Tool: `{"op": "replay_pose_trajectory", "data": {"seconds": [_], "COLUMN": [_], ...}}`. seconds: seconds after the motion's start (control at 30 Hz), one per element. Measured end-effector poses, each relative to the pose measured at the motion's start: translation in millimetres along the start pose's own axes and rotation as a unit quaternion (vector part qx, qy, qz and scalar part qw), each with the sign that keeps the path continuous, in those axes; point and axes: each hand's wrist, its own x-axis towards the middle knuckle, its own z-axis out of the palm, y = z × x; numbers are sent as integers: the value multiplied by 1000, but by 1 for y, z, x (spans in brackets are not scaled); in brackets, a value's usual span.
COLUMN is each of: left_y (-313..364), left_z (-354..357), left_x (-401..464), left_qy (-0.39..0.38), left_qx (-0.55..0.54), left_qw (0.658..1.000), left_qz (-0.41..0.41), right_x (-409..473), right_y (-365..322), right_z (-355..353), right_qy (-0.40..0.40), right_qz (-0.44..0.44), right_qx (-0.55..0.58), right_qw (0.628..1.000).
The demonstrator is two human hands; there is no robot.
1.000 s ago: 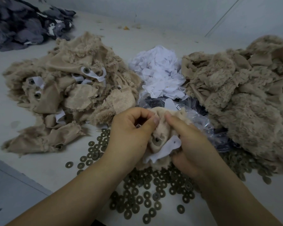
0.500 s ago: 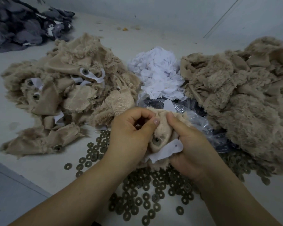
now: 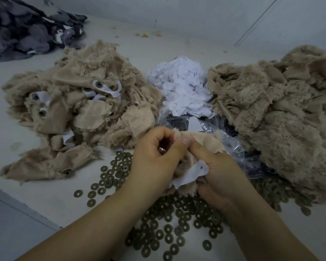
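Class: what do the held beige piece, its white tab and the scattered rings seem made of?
Beige piece: plush fabric; fuzzy pile, smooth woven back. White tab: thin matte cloth or paper; it curls. Rings: dull metal or plastic; flat, holed.

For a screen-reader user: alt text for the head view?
The left hand and right hand pinch a beige plush piece with a white patch over scattered washers. Left heap and right heap of plush flank them, white scraps behind.
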Motion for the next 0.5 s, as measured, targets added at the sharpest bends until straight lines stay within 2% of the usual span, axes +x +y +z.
{"op": "replay_pose_trajectory", "data": {"seconds": [0.1,0.27,0.5], "left_y": [-1,-2,-4], "left_z": [1,0,1], "left_x": [-1,-1,1], "left_qy": [-4,-11,-1], "left_qx": [10,-65,-82], "left_qw": [1000,997,995], "left_qz": [1,-37,-59], "right_x": [-4,5,0], "right_y": [1,-1,-3], "right_z": [0,4,2], "right_qy": [13,28,-33], "right_qz": [37,64,110], "right_qx": [23,47,138], "right_qw": [999,996,984]}}
